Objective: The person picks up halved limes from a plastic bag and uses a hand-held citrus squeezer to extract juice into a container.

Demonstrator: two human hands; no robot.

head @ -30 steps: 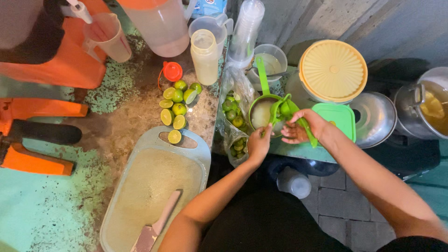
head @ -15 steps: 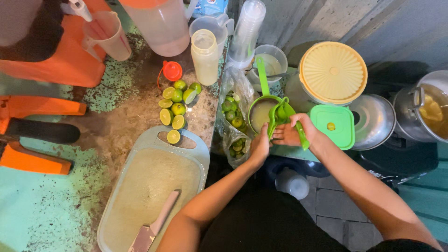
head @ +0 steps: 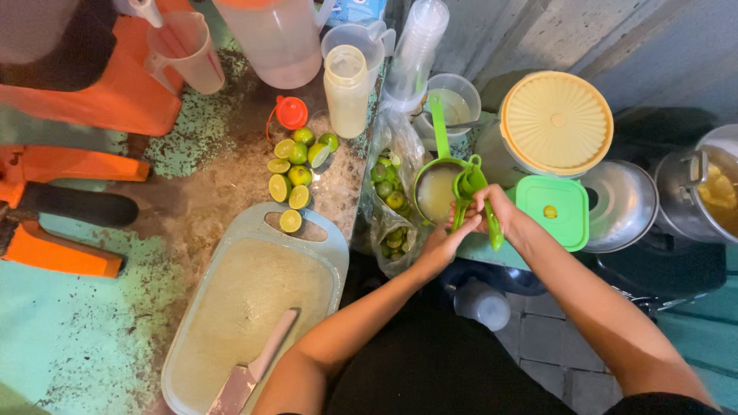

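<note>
Step now: the person seems to be squeezing a lime with the green squeezer point(head: 470, 192) over the green strainer point(head: 437, 184), which holds cloudy juice.
Right hand point(head: 500, 211): its grip is wrapped tight around the squeezer handles, pressing them together.
Left hand point(head: 440, 247): it sits just below the squeezer handles and touches them near the ends. I cannot tell if its grip is closed around them or only steadying them.
Where the squeezer is: right of the desk point(head: 215, 177), past its edge, above the strainer and just left of the green lid point(head: 565, 223).
Next move, my guess: opening the handles, tipping out the used lime and picking a fresh half. That calls for a reach to the left.
Cut limes point(head: 296, 165): they lie in a small pile on the desk, far side of the cutting board point(head: 254, 292).
Bag of limes point(head: 393, 204): it hangs at the desk edge, just left of the strainer.
Knife point(head: 250, 369): it lies on the near part of the board, blade toward the near edge.
Tight spots: a bottle point(head: 346, 88), a jug point(head: 273, 34) and stacked cups point(head: 415, 50) crowd the far side. A round tub with a yellow lid point(head: 555, 121) stands close on the right.
Open room: the middle of the board is bare, and so is the speckled desk to its left.
</note>
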